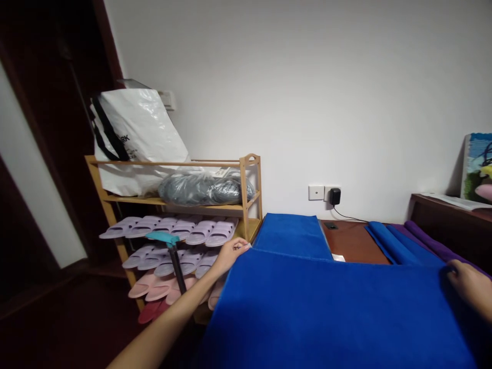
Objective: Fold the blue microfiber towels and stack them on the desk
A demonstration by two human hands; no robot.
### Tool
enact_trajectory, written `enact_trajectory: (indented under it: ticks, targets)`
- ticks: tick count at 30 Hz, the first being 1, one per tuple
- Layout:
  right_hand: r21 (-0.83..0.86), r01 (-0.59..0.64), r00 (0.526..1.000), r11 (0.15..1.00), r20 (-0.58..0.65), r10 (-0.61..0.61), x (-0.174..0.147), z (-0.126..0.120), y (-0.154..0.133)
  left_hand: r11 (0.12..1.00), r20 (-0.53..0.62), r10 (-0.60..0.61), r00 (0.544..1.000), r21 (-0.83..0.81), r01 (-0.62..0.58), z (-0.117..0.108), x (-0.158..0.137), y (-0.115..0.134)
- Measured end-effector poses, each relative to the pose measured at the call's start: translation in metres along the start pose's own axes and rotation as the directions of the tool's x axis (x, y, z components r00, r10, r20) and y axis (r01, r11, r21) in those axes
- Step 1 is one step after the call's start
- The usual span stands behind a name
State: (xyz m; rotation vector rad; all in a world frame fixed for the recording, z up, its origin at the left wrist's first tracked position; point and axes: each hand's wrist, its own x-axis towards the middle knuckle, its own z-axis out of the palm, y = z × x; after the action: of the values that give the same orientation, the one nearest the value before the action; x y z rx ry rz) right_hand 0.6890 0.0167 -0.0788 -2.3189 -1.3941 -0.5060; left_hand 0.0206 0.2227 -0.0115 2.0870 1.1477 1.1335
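Across the near side of the bench (357,241): one blue cloth (330,312), spread out, near end running past the frame, so its long axis cannot be told. Far edge: drawn nearly straight, crosswise, from hand to hand. Left hand (235,249): thumb and fingers pinched on the far left corner, near the shoe rack (245,195). Right hand (467,284): fingers curled on the far right corner, gripping it; somewhat blurred. Bulk of the cloth: between the hands and on the near side of both. Just beyond the far edge: one flat blue panel (290,236), ahead and to the right of the left hand, the nearer one; any join is hidden. Also beyond: blue roll (378,238), purple roll (426,237), both nearer the right hand, ahead and left of it.
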Motion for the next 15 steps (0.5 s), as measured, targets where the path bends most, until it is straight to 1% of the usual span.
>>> enact_trajectory:
  ticks: [4,6,8,11,13,15]
  targets:
    - [-0.029,-0.053,0.998,0.998,-0.039,0.051,0.016,0.005,-0.021,0.994,-0.049,0.044,0.998,0.105,-0.039,0.008,0.014,-0.01]
    - [-0.041,-0.068,0.996,0.997,-0.056,0.066,0.023,0.008,-0.031,0.985,-0.049,0.08,0.996,0.159,-0.071,0.012,0.018,-0.012]
    - [-0.044,-0.051,0.997,0.998,-0.066,0.048,0.028,0.014,-0.039,0.972,-0.027,0.113,0.993,0.212,-0.105,0.016,0.019,-0.014]
    - [-0.03,0.018,0.998,0.999,-0.059,-0.02,0.031,0.027,-0.043,0.946,0.007,0.133,0.991,0.297,-0.129,0.019,0.018,-0.018]
    - [-0.025,0.045,0.997,0.999,-0.058,-0.046,0.03,0.034,-0.043,0.928,-0.007,0.129,0.992,0.353,-0.118,0.018,0.014,-0.02]
    - [-0.026,0.046,0.995,0.999,-0.09,-0.048,0.026,0.034,-0.043,0.912,-0.049,0.127,0.991,0.398,-0.097,0.017,0.006,-0.018]
